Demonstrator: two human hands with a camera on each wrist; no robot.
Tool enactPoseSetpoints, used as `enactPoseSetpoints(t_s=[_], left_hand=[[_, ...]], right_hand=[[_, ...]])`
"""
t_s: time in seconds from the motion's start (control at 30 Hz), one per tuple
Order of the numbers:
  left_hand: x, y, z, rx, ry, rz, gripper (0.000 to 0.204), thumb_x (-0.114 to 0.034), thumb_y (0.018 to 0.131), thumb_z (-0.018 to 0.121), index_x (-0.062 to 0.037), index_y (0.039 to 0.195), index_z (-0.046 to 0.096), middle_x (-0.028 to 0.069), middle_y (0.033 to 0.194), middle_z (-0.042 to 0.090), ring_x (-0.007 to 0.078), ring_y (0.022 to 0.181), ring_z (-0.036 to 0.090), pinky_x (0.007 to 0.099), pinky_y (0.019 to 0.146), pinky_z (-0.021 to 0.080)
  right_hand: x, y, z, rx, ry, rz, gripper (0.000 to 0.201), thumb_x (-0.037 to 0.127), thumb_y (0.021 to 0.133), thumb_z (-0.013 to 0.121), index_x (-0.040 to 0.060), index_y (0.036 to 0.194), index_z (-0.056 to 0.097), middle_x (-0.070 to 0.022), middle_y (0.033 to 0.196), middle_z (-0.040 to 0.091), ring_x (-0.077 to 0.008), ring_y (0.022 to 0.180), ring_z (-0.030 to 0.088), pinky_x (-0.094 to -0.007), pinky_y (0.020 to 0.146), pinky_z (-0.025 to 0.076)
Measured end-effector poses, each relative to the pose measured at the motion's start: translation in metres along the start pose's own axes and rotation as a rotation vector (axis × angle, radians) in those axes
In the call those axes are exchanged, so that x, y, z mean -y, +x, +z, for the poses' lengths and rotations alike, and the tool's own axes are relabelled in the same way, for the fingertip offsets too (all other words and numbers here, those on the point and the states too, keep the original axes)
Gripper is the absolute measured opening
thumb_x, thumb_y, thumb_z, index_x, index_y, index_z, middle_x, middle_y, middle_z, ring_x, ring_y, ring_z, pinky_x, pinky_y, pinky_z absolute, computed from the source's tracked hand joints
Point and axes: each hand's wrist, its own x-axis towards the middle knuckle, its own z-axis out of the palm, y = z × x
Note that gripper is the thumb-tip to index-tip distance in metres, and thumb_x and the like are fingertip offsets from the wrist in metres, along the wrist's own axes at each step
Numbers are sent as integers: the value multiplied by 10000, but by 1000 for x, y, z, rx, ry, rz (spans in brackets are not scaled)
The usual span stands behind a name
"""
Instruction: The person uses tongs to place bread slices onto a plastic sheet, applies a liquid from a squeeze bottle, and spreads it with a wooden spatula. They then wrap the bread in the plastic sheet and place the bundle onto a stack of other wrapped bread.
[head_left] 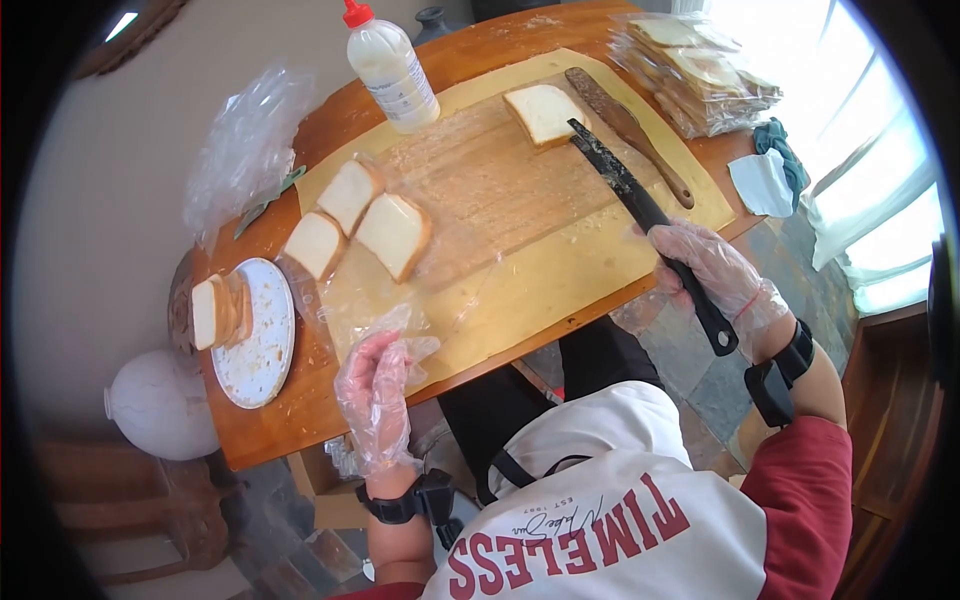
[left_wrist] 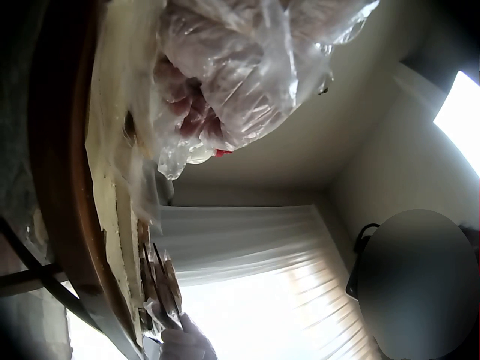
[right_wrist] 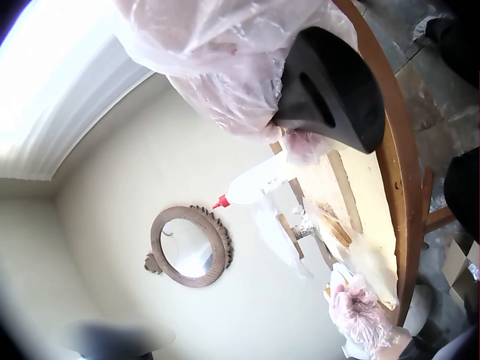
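My gloved right hand (head_left: 708, 262) grips the handle of a long black knife (head_left: 625, 180). Crumbs speckle the dark blade, and its notched tip overlaps the near edge of a bread slice (head_left: 540, 112) on the wooden board (head_left: 470, 190). In the right wrist view the knife's slotted handle end (right_wrist: 330, 94) sticks out of the fist. My gloved left hand (head_left: 375, 395) hovers at the table's front edge, fingers loosely bent, with loose glove plastic past the fingertips. Beyond it, three bread slices (head_left: 395, 235) lie at the board's left end, next to clear plastic film (head_left: 460, 305).
A wooden spreader (head_left: 630, 135) lies along the board's right side. Behind stands a red-capped bottle (head_left: 393, 75). Bagged bread (head_left: 700, 75) is stacked at the back right, beside a cloth (head_left: 765, 180). At left are a white plate (head_left: 265, 350), stacked slices (head_left: 207, 312) and crumpled plastic (head_left: 250, 140).
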Motion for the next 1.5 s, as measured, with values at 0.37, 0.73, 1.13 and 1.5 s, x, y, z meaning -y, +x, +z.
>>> enactPoseSetpoints(t_s=[0.37,0.73,1.13,1.5], left_hand=[[8,2,3,5,-39,-46,156,-130,886,635,-41,1013,656,-15,782,598,41,699,514,178,626,391],[18,-1,-4,-30,11,-83,132,-130,897,621,-50,994,660,-23,758,595,28,648,489,166,567,363],[22,1,-4,-43,-77,-120,138,-123,900,610,-34,996,654,-18,739,581,26,610,458,161,538,345],[24,1,-1,-75,-73,-128,149,-114,903,603,-34,1016,660,-17,739,583,27,618,471,160,540,352]], right_hand=[[5,-12,-6,-133,-120,45,372,357,923,554,28,1097,549,-22,629,505,-98,470,479,-229,444,373],[4,13,-5,-125,-568,4,332,197,884,484,7,1155,473,-15,564,463,-114,455,492,-284,442,407],[-3,-13,-9,-130,-428,34,413,154,885,489,55,1284,457,5,610,475,-73,451,468,-233,431,395],[-24,-84,-26,-172,-170,173,498,138,917,521,89,1399,406,14,652,481,-58,463,459,-205,422,398]])
